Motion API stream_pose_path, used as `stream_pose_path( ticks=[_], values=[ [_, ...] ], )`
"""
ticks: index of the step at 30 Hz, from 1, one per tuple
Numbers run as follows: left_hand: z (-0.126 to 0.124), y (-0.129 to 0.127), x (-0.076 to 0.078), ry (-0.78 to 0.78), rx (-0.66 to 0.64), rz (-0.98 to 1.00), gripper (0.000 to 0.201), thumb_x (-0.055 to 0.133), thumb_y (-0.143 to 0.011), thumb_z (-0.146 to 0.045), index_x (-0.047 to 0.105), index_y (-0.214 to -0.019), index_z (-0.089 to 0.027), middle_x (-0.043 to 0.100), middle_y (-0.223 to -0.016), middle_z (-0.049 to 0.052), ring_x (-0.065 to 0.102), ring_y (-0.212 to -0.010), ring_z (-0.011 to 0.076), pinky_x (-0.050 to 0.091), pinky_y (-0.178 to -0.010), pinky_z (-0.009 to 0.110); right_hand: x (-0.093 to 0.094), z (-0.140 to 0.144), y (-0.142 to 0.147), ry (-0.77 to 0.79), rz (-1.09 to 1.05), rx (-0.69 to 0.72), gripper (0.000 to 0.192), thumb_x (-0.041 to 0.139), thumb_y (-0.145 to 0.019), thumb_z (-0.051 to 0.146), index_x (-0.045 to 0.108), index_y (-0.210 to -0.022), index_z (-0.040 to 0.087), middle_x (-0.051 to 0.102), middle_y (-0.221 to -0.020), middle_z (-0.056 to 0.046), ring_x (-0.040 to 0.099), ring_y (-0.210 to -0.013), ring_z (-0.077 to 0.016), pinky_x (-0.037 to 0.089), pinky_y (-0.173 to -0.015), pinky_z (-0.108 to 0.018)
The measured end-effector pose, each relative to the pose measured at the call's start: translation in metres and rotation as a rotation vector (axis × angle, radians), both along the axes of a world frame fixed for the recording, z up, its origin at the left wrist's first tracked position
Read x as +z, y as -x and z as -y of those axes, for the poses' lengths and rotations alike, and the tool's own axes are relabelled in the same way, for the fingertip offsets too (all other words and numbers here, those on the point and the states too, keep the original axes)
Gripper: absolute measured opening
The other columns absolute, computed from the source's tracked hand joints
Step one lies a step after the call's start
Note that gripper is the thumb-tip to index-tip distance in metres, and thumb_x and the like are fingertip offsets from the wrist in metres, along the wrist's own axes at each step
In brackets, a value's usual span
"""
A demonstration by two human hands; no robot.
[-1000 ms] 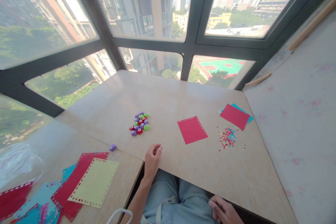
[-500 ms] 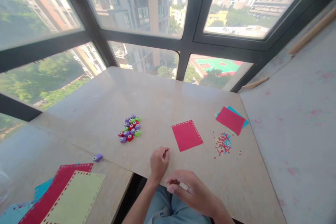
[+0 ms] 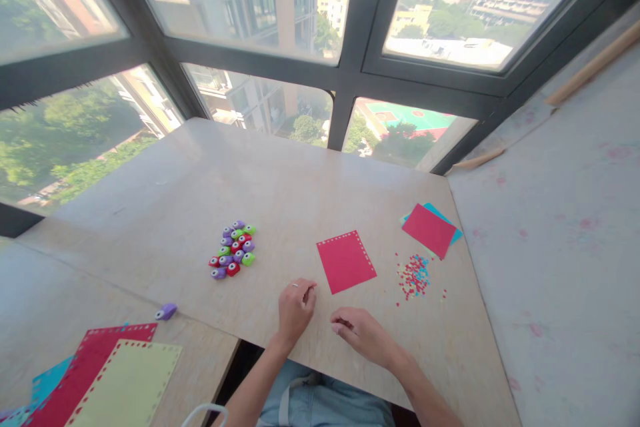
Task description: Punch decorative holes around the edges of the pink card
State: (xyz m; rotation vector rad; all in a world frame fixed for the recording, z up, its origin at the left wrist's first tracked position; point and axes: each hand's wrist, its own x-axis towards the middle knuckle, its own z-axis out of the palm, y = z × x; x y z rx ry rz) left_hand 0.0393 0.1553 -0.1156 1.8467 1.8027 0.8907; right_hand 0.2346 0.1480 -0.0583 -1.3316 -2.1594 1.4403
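My left hand [image 3: 296, 308] rests on the table near its front edge, fingers curled into a loose fist, with a ring on one finger. No object shows in it. To its right, my right hand [image 3: 365, 335] lies with fingers bent in and the thumb against them; nothing is visible in its grip. Just beyond both hands is a red paper square [image 3: 346, 263], punched with small holes along its far and right edges. Neither hand touches it. Beyond my left hand, to the left, stands a cluster of purple, green and red craft punches [image 3: 233, 248].
Punched confetti [image 3: 414, 276] lies scattered at the right, below stacked red [image 3: 429, 231] and blue sheets. A single purple punch [image 3: 166, 311] sits at the left near hole-edged yellow [image 3: 129, 380] and dark red paper [image 3: 89, 363]. Windows and a wall bound the table [image 3: 280, 180].
My right hand has moved forward from above my lap onto the table, and its fingers have drawn closer together. My left hand stays about where it was. The view has shifted slightly.
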Motion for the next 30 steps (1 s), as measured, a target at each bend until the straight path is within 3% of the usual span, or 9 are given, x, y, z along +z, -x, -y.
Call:
stream_pose_path(
  ticks=[4, 9, 14, 19, 23, 30],
  values=[
    [-0.005, -0.003, 0.001, -0.001, 0.007, -0.027, 0.021, 0.045, -0.087, -0.017, 0.066, -0.086, -0.017, 0.067, -0.079, 0.005, 0.06, -0.076, 0.0179, 0.044, -0.072, 0.029, -0.019, 0.0, -0.004, -0.063, 0.084, -0.156, 0.028, 0.047, -0.089, 0.023, 0.066, -0.108, 0.015, 0.071, -0.096, -0.009, 0.065, -0.086, -0.0195, 0.046, -0.079, -0.029],
    [-0.012, -0.005, 0.0, -0.024, -0.008, -0.056, 0.025, 0.042, -0.09, -0.02, 0.066, -0.1, -0.017, 0.068, -0.09, 0.009, 0.062, -0.083, 0.019, 0.047, -0.075, 0.031, -0.04, 0.009, 0.006, -0.242, 0.117, -0.335, 0.028, 0.042, -0.094, 0.027, 0.068, -0.1, 0.017, 0.072, -0.094, -0.007, 0.066, -0.085, -0.02, 0.047, -0.077, -0.029],
    [-0.013, -0.005, -0.001, -0.149, -0.259, -0.167, 0.048, 0.051, -0.089, -0.029, 0.049, -0.135, -0.018, 0.056, -0.131, 0.015, 0.052, -0.121, 0.0256, 0.043, -0.096, 0.041, -0.064, 0.017, 0.016, -0.513, 0.035, -0.413, 0.029, 0.041, -0.095, 0.025, 0.069, -0.093, 0.019, 0.073, -0.088, -0.007, 0.068, -0.079, -0.0194, 0.049, -0.073, -0.029],
    [-0.016, -0.011, 0.002, -0.136, -0.415, -0.307, 0.047, 0.049, -0.092, -0.034, 0.049, -0.137, -0.022, 0.047, -0.144, 0.014, 0.042, -0.133, 0.0274, 0.037, -0.1, 0.045, -0.073, 0.015, 0.01, -0.611, -0.031, -0.411, 0.026, 0.043, -0.095, 0.023, 0.069, -0.096, 0.02, 0.073, -0.088, -0.007, 0.069, -0.077, -0.0191, 0.052, -0.072, -0.029],
    [-0.023, -0.016, 0.0, -0.128, -0.397, -0.307, 0.039, 0.046, -0.094, -0.034, 0.056, -0.13, -0.023, 0.049, -0.143, 0.012, 0.042, -0.133, 0.0258, 0.036, -0.101, 0.044, -0.075, 0.006, -0.02, -0.626, -0.094, -0.314, 0.023, 0.046, -0.093, 0.024, 0.069, -0.093, 0.021, 0.072, -0.084, -0.006, 0.068, -0.077, -0.0188, 0.053, -0.072, -0.03],
    [-0.035, -0.019, -0.001, -0.082, -0.374, -0.234, 0.029, 0.046, -0.095, -0.032, 0.063, -0.117, -0.022, 0.055, -0.137, 0.011, 0.047, -0.13, 0.024, 0.037, -0.099, 0.043, -0.081, -0.014, -0.103, -0.632, 0.023, -0.65, 0.028, 0.048, -0.09, 0.037, 0.069, -0.088, 0.018, 0.072, -0.085, -0.009, 0.067, -0.074, -0.0198, 0.053, -0.068, -0.03]
  ],
)
